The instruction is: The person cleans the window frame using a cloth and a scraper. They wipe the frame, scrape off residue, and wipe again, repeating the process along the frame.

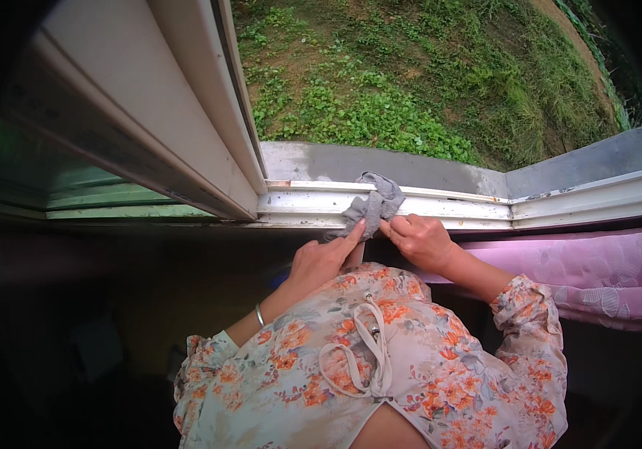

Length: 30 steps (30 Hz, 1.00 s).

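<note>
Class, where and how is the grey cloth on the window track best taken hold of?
Probably by its bunched near part, coming from the room side: the grey cloth lies crumpled across the white window track, with raised folds to pinch, and reaches the track's near edge.

gray cloth [385,200] hides a stretch of white window track [455,213]; left hand [319,262] and right hand [423,242] have some fingertips tucked out of sight. window sash [137,82] and pink curtain [597,262] cut off by the dark rim, floral blouse [283,367] by the lower edge. boxy shape [96,349] lower left too dark to identify.
</note>
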Motion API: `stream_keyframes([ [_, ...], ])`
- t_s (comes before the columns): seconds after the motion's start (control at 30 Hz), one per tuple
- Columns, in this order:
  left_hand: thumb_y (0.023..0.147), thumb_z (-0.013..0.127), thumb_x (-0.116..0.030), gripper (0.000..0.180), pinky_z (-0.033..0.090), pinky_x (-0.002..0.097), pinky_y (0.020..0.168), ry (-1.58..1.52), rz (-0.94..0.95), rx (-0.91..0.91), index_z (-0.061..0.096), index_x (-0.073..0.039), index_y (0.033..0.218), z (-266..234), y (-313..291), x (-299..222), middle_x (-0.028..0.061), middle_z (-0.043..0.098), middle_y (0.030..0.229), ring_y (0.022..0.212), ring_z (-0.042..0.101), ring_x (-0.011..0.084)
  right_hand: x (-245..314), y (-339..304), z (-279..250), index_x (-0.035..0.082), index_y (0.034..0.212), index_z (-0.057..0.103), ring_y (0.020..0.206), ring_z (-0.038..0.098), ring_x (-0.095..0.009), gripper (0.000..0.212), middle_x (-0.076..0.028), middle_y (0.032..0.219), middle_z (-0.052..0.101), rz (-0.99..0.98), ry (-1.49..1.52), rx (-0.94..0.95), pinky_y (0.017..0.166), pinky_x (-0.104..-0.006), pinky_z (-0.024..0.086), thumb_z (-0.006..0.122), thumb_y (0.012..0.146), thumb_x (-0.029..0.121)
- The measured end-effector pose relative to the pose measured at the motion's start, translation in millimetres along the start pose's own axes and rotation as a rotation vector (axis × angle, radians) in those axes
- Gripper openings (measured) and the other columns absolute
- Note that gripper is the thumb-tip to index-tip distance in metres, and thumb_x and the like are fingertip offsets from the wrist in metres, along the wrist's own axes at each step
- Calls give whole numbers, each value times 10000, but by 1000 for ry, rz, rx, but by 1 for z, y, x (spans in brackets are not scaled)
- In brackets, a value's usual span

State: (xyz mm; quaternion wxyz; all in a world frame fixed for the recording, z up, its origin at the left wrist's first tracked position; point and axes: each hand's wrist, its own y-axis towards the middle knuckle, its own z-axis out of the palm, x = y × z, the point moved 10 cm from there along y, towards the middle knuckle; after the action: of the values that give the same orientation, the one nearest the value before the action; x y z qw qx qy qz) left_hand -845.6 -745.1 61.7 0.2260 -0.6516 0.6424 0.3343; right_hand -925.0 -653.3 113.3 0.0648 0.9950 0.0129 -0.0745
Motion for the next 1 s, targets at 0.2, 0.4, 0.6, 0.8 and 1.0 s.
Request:
stream_keyframes([
  [0.2, 811, 731, -51, 788, 470, 355, 690, -268, -34, 72, 452, -193, 1534, 4, 14, -5, 33, 594, 847, 727, 606, 266, -24, -11, -20, 148, 1197, 707, 705, 649, -243, 463, -42, 863, 607, 239, 208, 16, 570, -367, 538, 648, 749, 46],
  [0.4, 941, 641, -80, 664, 521, 394, 732, -89, -71, -357, 408, -150, 1558, -48, -44, 31, 119, 702, 1044, 829, 677, 314, 17, 67, 3, 151, 1164, 697, 725, 651, -270, 409, -62, 873, 588, 178, 451, -72, 563, -396, 521, 661, 765, 71],
  [0.6, 932, 628, -49, 686, 545, 431, 767, 29, -253, -548, 387, -130, 1568, -75, -81, 53, 183, 697, 1097, 879, 686, 380, 53, 129, 7, 123, 1069, 684, 716, 653, -256, 269, -50, 890, 593, 36, 326, -77, 566, -383, 540, 634, 805, 143],
  [0.8, 864, 653, -15, 687, 531, 420, 717, 60, -244, -458, 467, -120, 1518, -67, -67, 50, 135, 707, 1051, 776, 669, 356, 45, 117, 29, 134, 1090, 688, 698, 669, -269, 335, -52, 884, 612, 19, 332, 75, 557, -396, 534, 661, 756, 128],
  [1.0, 861, 660, -25, 699, 509, 402, 679, -61, -130, -350, 457, -127, 1522, -65, -43, 27, 141, 705, 1043, 772, 663, 342, 3, 89, -6, 154, 1068, 751, 649, 646, -318, 408, -59, 793, 624, 160, 554, -61, 551, -419, 509, 686, 689, 19],
])
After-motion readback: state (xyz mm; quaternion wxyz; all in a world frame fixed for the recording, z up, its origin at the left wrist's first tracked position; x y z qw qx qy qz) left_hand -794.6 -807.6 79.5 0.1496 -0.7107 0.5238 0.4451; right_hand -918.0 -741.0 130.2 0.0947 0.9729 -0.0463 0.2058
